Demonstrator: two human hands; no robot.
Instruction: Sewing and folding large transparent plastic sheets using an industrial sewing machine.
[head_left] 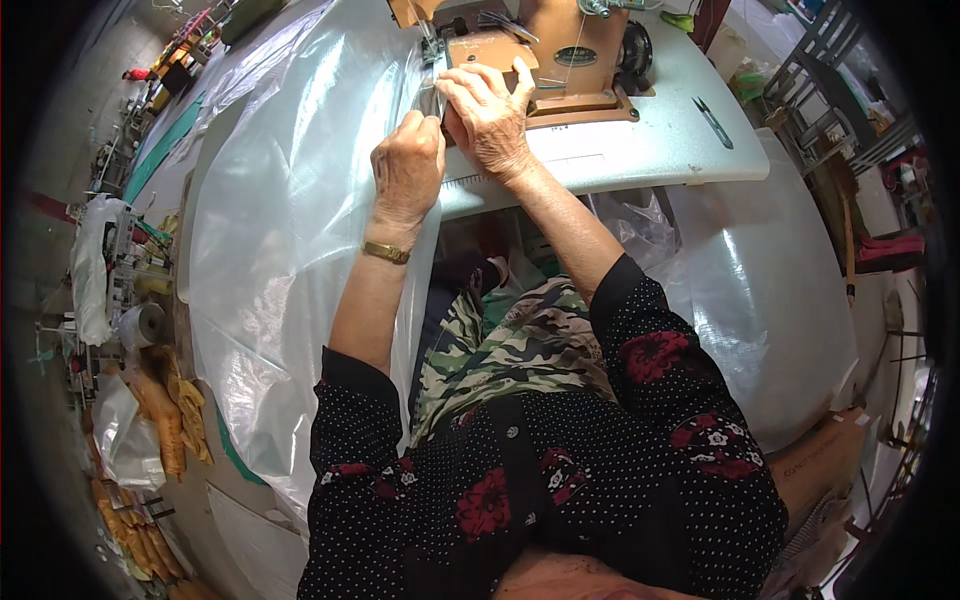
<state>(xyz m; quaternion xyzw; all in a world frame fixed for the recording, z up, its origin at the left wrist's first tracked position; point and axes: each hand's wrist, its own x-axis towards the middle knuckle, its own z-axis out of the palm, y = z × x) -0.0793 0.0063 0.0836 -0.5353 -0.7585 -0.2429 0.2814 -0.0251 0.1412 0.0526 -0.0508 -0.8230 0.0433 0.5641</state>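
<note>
A brown sewing machine [570,60] stands at the far side of a pale work table [640,150]. A large sheet of clear plastic [290,230] spreads over the table's left side and hangs down toward me. My left hand [408,170] is closed, its fingertips pinching the sheet's right edge just in front of the needle area. Beside it, my right hand [488,115] curls its fingers over the same edge, close to the presser foot [430,50]. One finger of that hand sticks up. The plastic between the fingertips is mostly hidden.
Small thread snips [713,122] lie on the table to the right. More clear plastic [760,300] hangs at the right, above a cardboard box [820,460]. A dark chair [840,90] stands at the far right. Rolls and bundles [160,410] crowd the left side.
</note>
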